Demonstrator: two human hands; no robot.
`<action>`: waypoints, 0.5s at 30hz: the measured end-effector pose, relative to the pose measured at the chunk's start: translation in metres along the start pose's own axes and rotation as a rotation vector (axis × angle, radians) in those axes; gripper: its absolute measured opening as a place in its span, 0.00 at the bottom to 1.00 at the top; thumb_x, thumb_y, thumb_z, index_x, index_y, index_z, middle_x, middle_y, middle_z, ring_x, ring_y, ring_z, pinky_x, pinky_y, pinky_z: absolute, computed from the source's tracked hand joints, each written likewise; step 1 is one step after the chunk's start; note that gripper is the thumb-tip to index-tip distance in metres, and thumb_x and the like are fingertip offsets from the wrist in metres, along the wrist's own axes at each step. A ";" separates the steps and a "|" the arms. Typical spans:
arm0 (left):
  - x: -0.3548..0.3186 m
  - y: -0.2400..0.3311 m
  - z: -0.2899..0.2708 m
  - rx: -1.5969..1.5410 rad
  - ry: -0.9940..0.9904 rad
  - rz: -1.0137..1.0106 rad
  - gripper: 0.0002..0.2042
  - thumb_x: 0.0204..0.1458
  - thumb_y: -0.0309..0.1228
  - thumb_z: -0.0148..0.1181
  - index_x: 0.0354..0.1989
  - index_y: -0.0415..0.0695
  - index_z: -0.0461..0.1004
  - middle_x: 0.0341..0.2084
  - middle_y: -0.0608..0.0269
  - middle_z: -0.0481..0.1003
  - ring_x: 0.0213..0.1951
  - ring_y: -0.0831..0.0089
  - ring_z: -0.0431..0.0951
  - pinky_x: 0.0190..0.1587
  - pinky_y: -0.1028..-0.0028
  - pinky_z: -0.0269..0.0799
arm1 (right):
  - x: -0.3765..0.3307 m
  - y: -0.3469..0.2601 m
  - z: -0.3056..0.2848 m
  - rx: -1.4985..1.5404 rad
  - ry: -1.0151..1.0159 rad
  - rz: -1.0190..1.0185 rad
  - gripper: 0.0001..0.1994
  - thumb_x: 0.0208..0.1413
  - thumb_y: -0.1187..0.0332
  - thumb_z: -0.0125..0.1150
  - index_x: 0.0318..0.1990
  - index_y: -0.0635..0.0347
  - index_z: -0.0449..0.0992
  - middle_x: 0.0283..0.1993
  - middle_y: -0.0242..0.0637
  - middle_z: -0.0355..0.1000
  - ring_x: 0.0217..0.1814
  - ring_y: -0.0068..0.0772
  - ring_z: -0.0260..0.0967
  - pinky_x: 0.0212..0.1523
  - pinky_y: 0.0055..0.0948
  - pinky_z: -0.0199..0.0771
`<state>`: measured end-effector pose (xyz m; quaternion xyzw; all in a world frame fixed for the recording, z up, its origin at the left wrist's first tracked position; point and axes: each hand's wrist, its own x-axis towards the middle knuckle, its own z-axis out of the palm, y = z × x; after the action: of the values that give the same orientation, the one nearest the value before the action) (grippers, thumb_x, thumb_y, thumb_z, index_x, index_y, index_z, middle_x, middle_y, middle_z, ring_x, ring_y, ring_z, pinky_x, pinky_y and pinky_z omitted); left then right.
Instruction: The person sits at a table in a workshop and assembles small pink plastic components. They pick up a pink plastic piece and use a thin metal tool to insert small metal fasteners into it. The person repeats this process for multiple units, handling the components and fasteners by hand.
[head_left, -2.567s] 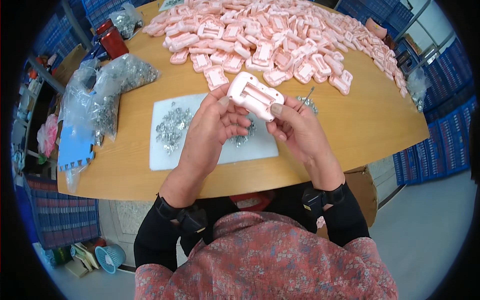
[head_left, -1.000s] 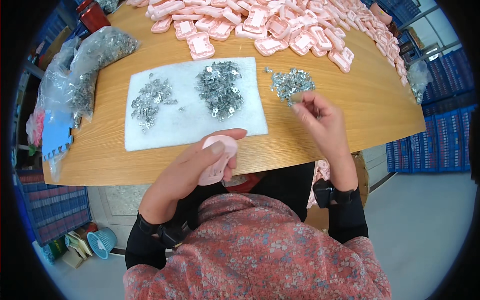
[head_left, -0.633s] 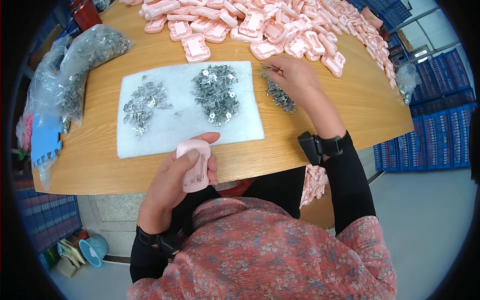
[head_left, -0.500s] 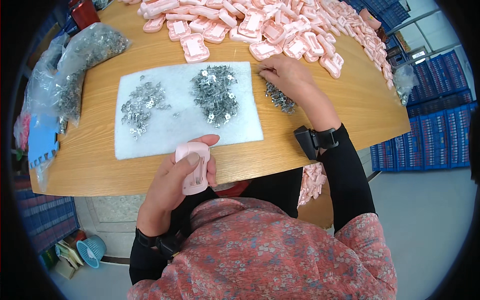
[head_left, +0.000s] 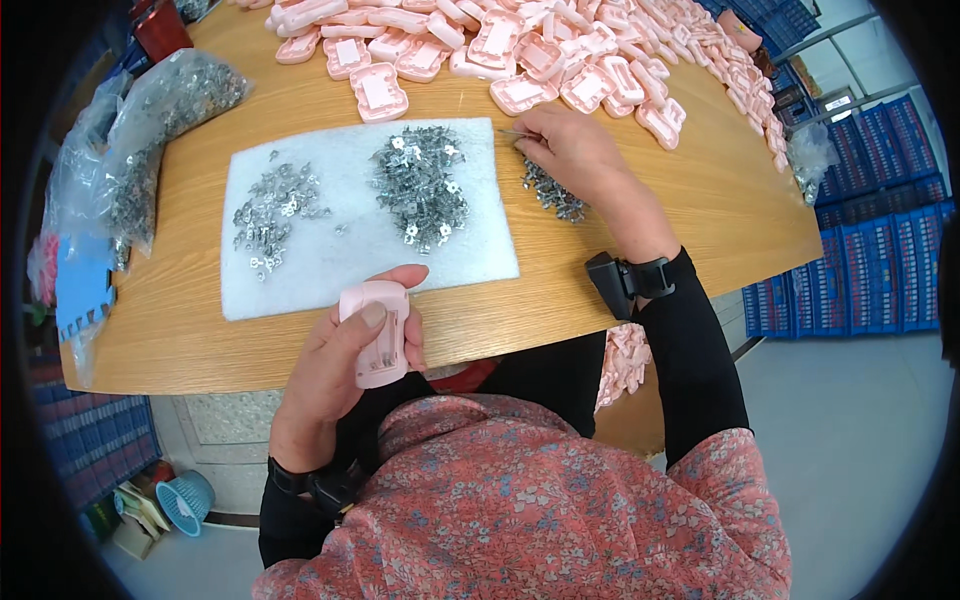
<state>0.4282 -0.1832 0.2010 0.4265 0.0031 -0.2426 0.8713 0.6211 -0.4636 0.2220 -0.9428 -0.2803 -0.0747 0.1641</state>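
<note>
My left hand (head_left: 330, 355) is closed round a pink plastic housing (head_left: 382, 360), thumb on its face. An elongated recess shows in the housing, with small metal bits near its lower end. Beyond the white pad's right edge, my right hand (head_left: 572, 150) pinches a thin small metal piece (head_left: 515, 133) at its fingertips. Just below that hand lies a small heap of metal parts (head_left: 552, 192) on the wood. On the white foam pad (head_left: 335, 270) rest a dense pile of metal contacts (head_left: 420, 190) and a looser, flatter pile of metal pieces (head_left: 275, 210).
Many pink housings (head_left: 500, 40) are heaped along the table's far side. Plastic bags of metal parts (head_left: 190, 95) and a red container (head_left: 162, 28) stand at the left. The wooden table's (head_left: 700, 230) curved edge lies close to me. Blue crates (head_left: 850, 270) are stacked at the right.
My right hand has lifted slightly from the small metal heap, and a thin piece now shows at its fingertips. My left hand and the housing have shifted a little left.
</note>
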 end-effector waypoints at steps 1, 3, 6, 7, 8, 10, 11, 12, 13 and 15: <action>0.000 0.001 0.001 0.002 0.010 -0.001 0.25 0.62 0.38 0.49 0.65 0.36 0.61 0.32 0.61 0.74 0.33 0.74 0.76 0.39 0.73 0.74 | 0.001 0.000 0.000 -0.013 0.012 -0.019 0.07 0.57 0.69 0.62 0.39 0.62 0.76 0.35 0.43 0.74 0.35 0.40 0.72 0.37 0.35 0.72; -0.001 0.002 0.004 0.009 0.044 -0.004 0.24 0.62 0.36 0.50 0.64 0.36 0.62 0.32 0.62 0.74 0.33 0.74 0.76 0.39 0.74 0.74 | 0.000 0.000 -0.003 0.015 0.008 0.014 0.07 0.57 0.69 0.61 0.38 0.63 0.75 0.33 0.41 0.72 0.33 0.39 0.70 0.36 0.33 0.70; 0.001 0.002 0.011 0.039 0.099 0.018 0.25 0.59 0.34 0.53 0.64 0.36 0.62 0.31 0.61 0.74 0.31 0.73 0.76 0.36 0.73 0.74 | -0.007 -0.008 -0.014 0.180 -0.028 0.116 0.07 0.59 0.69 0.60 0.38 0.64 0.73 0.30 0.39 0.70 0.31 0.34 0.66 0.35 0.31 0.68; 0.002 0.003 0.014 0.053 0.119 0.028 0.25 0.59 0.33 0.53 0.63 0.36 0.62 0.30 0.60 0.74 0.30 0.73 0.76 0.34 0.73 0.74 | -0.012 -0.013 -0.018 0.267 -0.026 0.122 0.08 0.59 0.68 0.59 0.37 0.65 0.73 0.30 0.40 0.70 0.30 0.34 0.66 0.34 0.32 0.67; 0.004 0.005 0.020 0.037 0.122 0.035 0.25 0.58 0.33 0.53 0.63 0.36 0.62 0.31 0.61 0.74 0.31 0.73 0.76 0.35 0.73 0.74 | -0.017 -0.018 -0.020 0.354 -0.027 0.128 0.09 0.59 0.67 0.59 0.36 0.65 0.73 0.29 0.41 0.70 0.30 0.34 0.65 0.33 0.32 0.67; 0.014 0.012 0.034 0.006 0.123 0.046 0.25 0.58 0.31 0.53 0.63 0.37 0.62 0.31 0.61 0.74 0.31 0.73 0.75 0.36 0.74 0.74 | -0.030 -0.036 -0.026 0.547 -0.017 0.179 0.08 0.59 0.68 0.59 0.35 0.66 0.71 0.27 0.39 0.67 0.29 0.30 0.61 0.32 0.30 0.65; 0.020 0.013 0.039 -0.009 0.127 0.044 0.25 0.58 0.31 0.53 0.63 0.37 0.62 0.31 0.61 0.74 0.31 0.73 0.75 0.36 0.74 0.74 | -0.034 -0.041 -0.028 0.644 -0.009 0.202 0.08 0.59 0.69 0.59 0.34 0.66 0.70 0.26 0.38 0.65 0.28 0.28 0.59 0.31 0.28 0.64; 0.026 0.014 0.044 -0.024 0.133 0.042 0.25 0.58 0.31 0.53 0.63 0.37 0.62 0.32 0.62 0.74 0.31 0.73 0.76 0.37 0.74 0.74 | -0.035 -0.039 -0.025 0.634 0.007 0.204 0.08 0.59 0.69 0.59 0.34 0.65 0.71 0.27 0.38 0.67 0.28 0.30 0.60 0.31 0.29 0.64; 0.030 0.015 0.048 -0.037 0.133 0.041 0.25 0.58 0.31 0.54 0.63 0.38 0.62 0.32 0.62 0.74 0.31 0.73 0.76 0.37 0.75 0.73 | -0.037 -0.035 -0.023 0.620 0.029 0.206 0.08 0.59 0.69 0.60 0.34 0.65 0.71 0.27 0.39 0.68 0.28 0.32 0.62 0.32 0.31 0.65; 0.034 0.014 0.053 -0.050 0.115 0.033 0.24 0.58 0.31 0.54 0.63 0.38 0.63 0.32 0.62 0.74 0.32 0.73 0.76 0.37 0.75 0.73 | -0.036 -0.027 -0.018 0.476 0.068 0.193 0.07 0.58 0.69 0.60 0.37 0.64 0.73 0.29 0.38 0.70 0.30 0.32 0.65 0.33 0.31 0.67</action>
<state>0.4533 -0.2298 0.2383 0.4179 0.0520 -0.2031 0.8840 0.5755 -0.4669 0.2373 -0.8970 -0.1931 -0.0224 0.3970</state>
